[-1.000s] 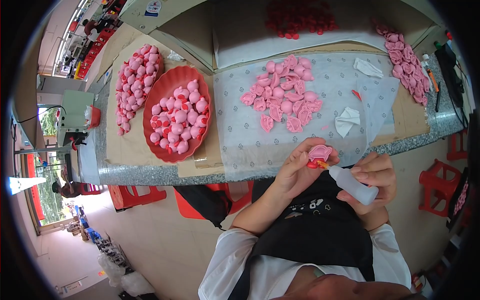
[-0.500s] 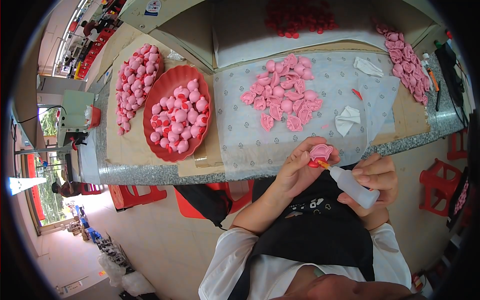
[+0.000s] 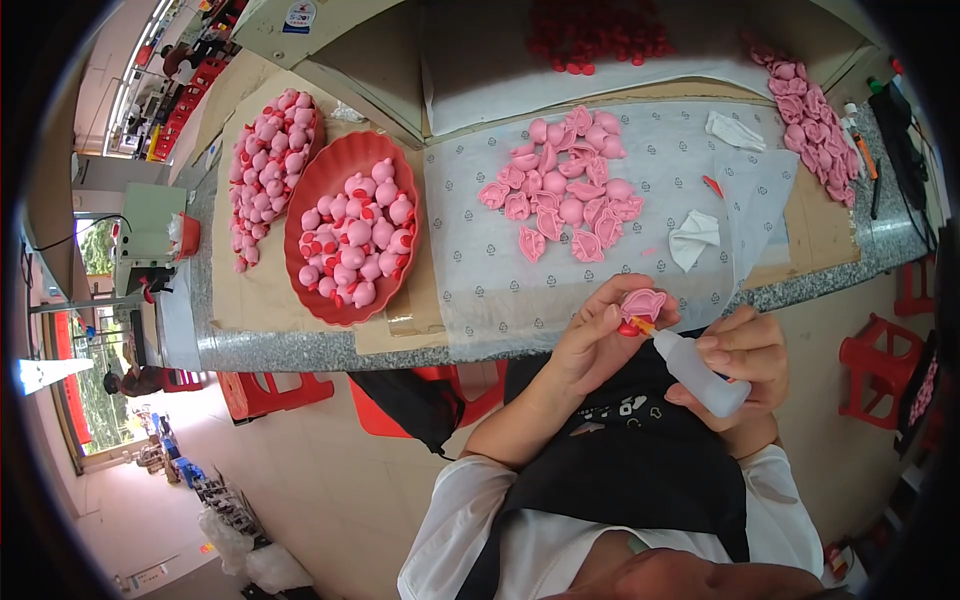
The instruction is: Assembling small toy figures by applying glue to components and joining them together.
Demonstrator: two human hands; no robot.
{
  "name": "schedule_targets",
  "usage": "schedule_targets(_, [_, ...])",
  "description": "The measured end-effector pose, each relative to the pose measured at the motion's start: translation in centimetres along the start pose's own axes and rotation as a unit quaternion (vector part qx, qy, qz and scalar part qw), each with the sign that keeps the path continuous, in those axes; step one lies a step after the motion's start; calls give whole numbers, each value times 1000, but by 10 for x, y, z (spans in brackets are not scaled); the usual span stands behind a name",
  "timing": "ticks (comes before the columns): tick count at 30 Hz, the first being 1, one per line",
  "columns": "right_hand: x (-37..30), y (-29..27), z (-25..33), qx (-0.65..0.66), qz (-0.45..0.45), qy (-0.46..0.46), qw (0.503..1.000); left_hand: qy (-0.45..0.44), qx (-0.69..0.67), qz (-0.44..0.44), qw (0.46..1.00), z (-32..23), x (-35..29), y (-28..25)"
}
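Observation:
Between the fingertips of my left hand is a hollow pink moulded piece with a small red part at its lower edge. My right hand is wrapped round a translucent white squeeze bottle, tilted so that its yellow-orange tip meets or nearly meets the red part. Both hands are raised in front of the black apron, just off the table's near edge. Loose pink pieces, some domed and some showing their hollow side, lie on the white sheet beyond them.
At the left, a red scalloped bowl holds round pink-and-red pieces, with a heaped second container behind it. White cloths lie on the sheet's right. More pink pieces and pens are at far right. Red parts sit under the shelf.
The squeeze bottle in my right hand has shifted slightly left, its tip moving a little up along the red part. My left hand keeps its hold on the pink piece almost unmoved.

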State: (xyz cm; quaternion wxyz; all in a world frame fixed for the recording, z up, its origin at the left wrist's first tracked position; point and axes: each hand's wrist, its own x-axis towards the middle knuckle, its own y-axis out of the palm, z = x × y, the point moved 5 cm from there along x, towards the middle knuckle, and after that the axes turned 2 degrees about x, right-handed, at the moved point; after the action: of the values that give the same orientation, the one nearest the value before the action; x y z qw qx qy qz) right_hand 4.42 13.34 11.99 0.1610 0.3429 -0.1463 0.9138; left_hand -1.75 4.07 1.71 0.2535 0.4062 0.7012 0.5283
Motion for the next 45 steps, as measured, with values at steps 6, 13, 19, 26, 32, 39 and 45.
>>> schedule_targets(6, [-1, -2, 2, -18, 1, -16, 1000, -1, 20, 0, 1000, 0, -1, 0])
schedule_targets(13, [0, -5, 2, -28, -12, -23, 999, -4, 15, 7, 1000, 0, -2, -1])
schedule_targets(19, [0, -8, 1, -40, -24, -22, 999, 1, 22, 4, 1000, 0, -3, -6])
schedule_targets(26, [1, -11, 0, -48, -29, -21, 998, -5, 14, -9, 1000, 0, -4, -6])
schedule_targets(32, [-2, -13, 0, -72, -22, -23, 997, 17, 33, 9, 999, -1, -3, -6])
schedule_targets(39, [-5, -16, 1, -54, -27, -1, 998, 19, 65, 0, 998, -1, -3, -10])
schedule_targets(45, [-5, -15, -3, -65, -27, 5, 998, 16, 65, -3, 998, -1, -3, -7])
